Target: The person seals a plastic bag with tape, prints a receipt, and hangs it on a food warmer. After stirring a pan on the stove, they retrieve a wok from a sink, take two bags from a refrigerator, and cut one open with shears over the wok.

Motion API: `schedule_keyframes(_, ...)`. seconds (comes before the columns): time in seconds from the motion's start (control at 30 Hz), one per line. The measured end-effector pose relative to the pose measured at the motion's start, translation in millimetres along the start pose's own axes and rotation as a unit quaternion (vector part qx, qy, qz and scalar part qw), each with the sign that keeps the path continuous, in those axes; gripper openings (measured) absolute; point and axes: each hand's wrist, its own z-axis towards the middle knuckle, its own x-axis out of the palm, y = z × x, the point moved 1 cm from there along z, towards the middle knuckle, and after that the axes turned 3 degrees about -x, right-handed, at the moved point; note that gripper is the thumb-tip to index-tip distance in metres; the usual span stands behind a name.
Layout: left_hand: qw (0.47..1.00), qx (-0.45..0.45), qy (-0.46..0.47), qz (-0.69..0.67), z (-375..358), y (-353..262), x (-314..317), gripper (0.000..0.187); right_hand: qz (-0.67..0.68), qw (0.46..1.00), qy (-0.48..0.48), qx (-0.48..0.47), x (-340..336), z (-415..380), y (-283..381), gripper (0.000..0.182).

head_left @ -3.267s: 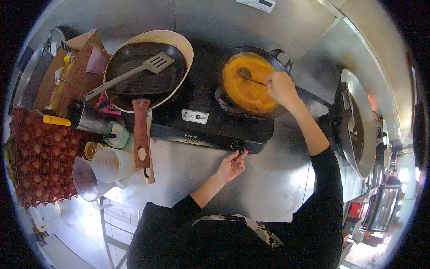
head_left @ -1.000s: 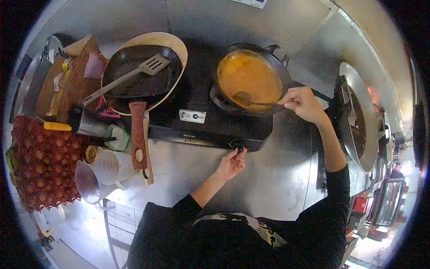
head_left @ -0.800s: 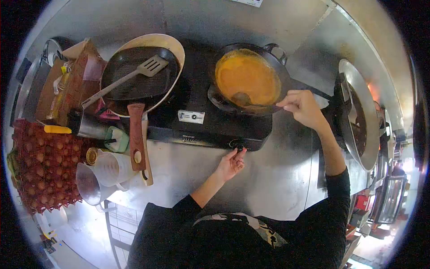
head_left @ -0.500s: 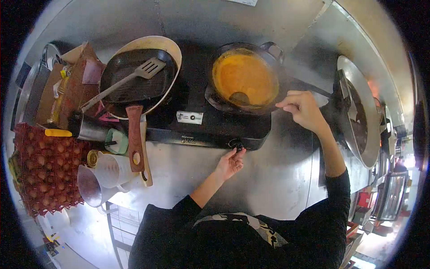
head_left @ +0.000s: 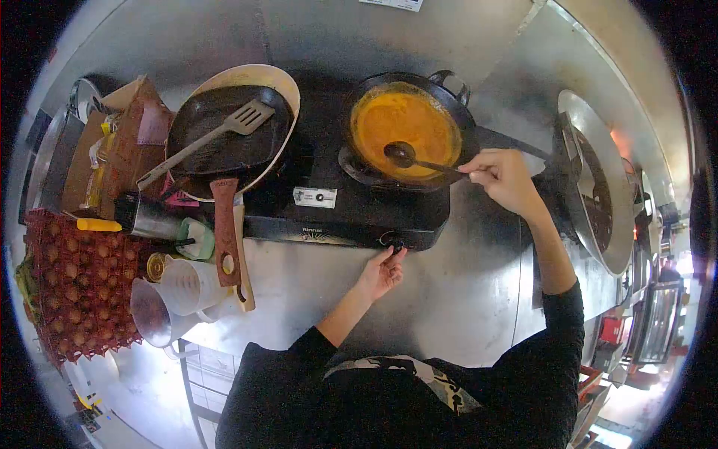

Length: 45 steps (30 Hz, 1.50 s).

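Note:
My right hand (head_left: 506,182) pinches the thin dark handle of a ladle (head_left: 401,154), whose round bowl is at the surface of orange sauce (head_left: 400,117). The sauce fills much of a black wok (head_left: 467,129) on the right burner of a black gas stove (head_left: 273,226). The wok's long handle points right, just beyond my right hand. Down at the stove's front edge, the fingers of my left hand (head_left: 381,277) are closed around the control knob (head_left: 395,243).
On the stove's left side, a square black pan (head_left: 198,123) sits in a cream-rimmed pan (head_left: 296,86), with a slotted turner (head_left: 250,116) across it. Plastic jugs (head_left: 187,284) and egg trays (head_left: 78,284) stand left. A large metal wok (head_left: 621,194) is at right.
The ladle's bowl has moved up from the wok's near side toward the middle of the sauce, and its handle now shows. My left hand stays at the knob.

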Motion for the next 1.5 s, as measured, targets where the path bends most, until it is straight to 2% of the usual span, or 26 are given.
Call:
schedule_keyframes(0.1,1.000,0.001,0.009,0.007,-1,2,2,0.028,0.021,0.998,0.056,0.036,8,8,-4,0.016)
schedule_keyframes(0.2,1.000,0.017,-0.010,0.015,-2,6,6,0.025,-0.033,0.999,0.027,-0.024,24,19,-18,0.014)
schedule_keyframes(0.3,0.999,0.031,-0.020,0.024,0,6,5,0.020,-0.103,0.995,0.009,0.006,27,18,-17,0.013)
schedule_keyframes(0.4,0.997,0.048,-0.048,0.041,1,6,6,0.020,-0.235,0.970,-0.049,-0.041,22,1,-1,0.018)
schedule_keyframes(0.53,0.991,0.068,-0.089,0.070,-6,5,15,0.019,-0.254,0.958,-0.125,-0.040,25,-39,6,0.028)
schedule_keyframes(0.63,0.991,0.051,-0.055,0.110,5,1,-1,0.018,-0.267,0.949,-0.165,-0.032,41,-65,-8,0.031)
schedule_keyframes(0.73,0.987,0.063,-0.059,0.136,9,0,-4,0.020,-0.262,0.945,-0.193,-0.021,52,-82,-21,0.031)
schedule_keyframes(0.83,0.983,0.072,-0.089,0.141,1,3,7,0.020,-0.257,0.940,-0.225,-0.015,58,-91,-28,0.032)
schedule_keyframes(1.0,0.949,0.133,-0.151,0.241,6,0,7,0.019,-0.243,0.935,-0.256,-0.041,58,-93,-43,0.031)
schedule_keyframes(1.1,0.895,0.198,-0.214,0.337,3,3,17,0.019,-0.017,0.952,-0.305,-0.003,62,-92,-61,0.026)
schedule_keyframes(1.13,0.881,0.214,-0.217,0.362,3,3,18,0.020,0.155,0.939,-0.304,0.048,61,-97,-67,0.024)
schedule_keyframes(1.17,0.866,0.231,-0.221,0.384,3,3,17,0.021,0.322,0.896,-0.290,0.098,61,-104,-66,0.023)
schedule_keyframes(1.2,0.865,0.229,-0.213,0.392,3,3,13,0.022,0.478,0.826,-0.262,0.147,63,-113,-64,0.022)
schedule_keyframes(1.27,0.863,0.230,-0.192,0.406,8,0,9,0.025,0.503,0.801,-0.280,0.165,74,-140,-62,0.023)
schedule_keyframes(1.33,0.860,0.250,-0.201,0.396,11,6,12,0.024,0.475,0.799,-0.299,0.216,89,-176,-60,0.022)
schedule_keyframes(1.37,0.857,0.260,-0.210,0.392,8,5,13,0.024,0.431,0.821,-0.302,0.221,106,-197,-74,0.023)
schedule_keyframes(1.47,0.811,0.287,-0.228,0.456,-25,23,31,0.027,0.222,0.892,-0.334,0.210,161,-240,-92,0.021)
schedule_keyframes(1.5,0.767,0.330,-0.222,0.504,-32,25,24,0.026,0.155,0.912,-0.310,0.221,178,-248,-95,0.022)
